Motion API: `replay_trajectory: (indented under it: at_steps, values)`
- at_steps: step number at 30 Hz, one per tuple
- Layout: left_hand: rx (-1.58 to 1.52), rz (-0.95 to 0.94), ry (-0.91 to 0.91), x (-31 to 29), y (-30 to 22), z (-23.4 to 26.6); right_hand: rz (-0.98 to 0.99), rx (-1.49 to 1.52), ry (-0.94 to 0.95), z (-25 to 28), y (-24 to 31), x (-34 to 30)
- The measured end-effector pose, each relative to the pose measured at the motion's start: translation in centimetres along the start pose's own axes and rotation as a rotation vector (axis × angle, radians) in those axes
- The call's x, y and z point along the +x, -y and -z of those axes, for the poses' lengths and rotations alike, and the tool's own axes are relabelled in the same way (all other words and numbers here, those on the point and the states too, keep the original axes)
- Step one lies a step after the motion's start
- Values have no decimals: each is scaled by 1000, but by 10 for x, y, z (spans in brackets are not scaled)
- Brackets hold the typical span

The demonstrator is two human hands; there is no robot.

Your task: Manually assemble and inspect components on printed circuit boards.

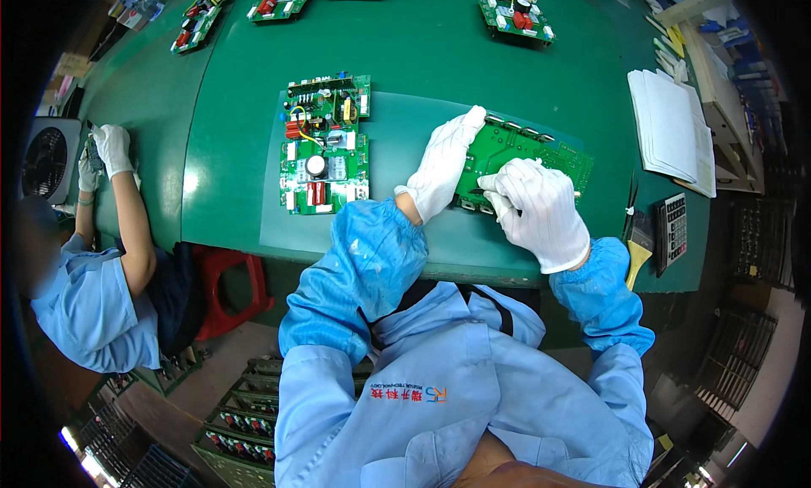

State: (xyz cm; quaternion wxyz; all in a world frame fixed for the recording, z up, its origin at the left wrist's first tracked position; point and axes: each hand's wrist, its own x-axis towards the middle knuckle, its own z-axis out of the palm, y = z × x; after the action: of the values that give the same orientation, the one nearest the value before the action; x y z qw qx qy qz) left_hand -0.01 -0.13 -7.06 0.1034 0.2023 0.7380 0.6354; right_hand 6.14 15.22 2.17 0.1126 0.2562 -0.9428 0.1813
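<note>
A green circuit board lies solder side up on the bench in front of me, with metal parts along its far and near edges. My left hand, in a white glove, grips the board along its left edge. Over the board's near part, my right hand, also gloved, has its fingers pinched together. Something small and dark shows at those fingertips, too hidden to name. To the left lies another circuit board, component side up, with red, white and yellow parts.
More circuit boards stand along the far side of the green bench. At right are papers, a calculator and a brush. A co-worker works at left beside a fan and a red stool.
</note>
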Motion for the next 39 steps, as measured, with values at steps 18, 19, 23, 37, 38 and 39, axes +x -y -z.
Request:
replay_trajectory:
  at_steps: [18, 19, 23, 37, 38, 39]
  values:
    - [-71, 101, -9, 2, -21, 1, -9, 350, 62, 13, 1, 2]
    - [-68, 98, -4, 2, -22, 1, -17, 330, 27, 13, 4, 1]
    - [-16, -36, -59, 5, -4, -5, -23, 338, 12, 21, -1, -7]
    - [-564, 289, -92, 13, -24, -9, 111, 12, -16, 111, 140, -47]
    - [-588, 323, -70, 14, -26, -10, 208, -15, -51, 109, 133, -45]
    - [-584, 325, -63, 14, -28, -9, 309, -38, -82, 107, 129, -44]
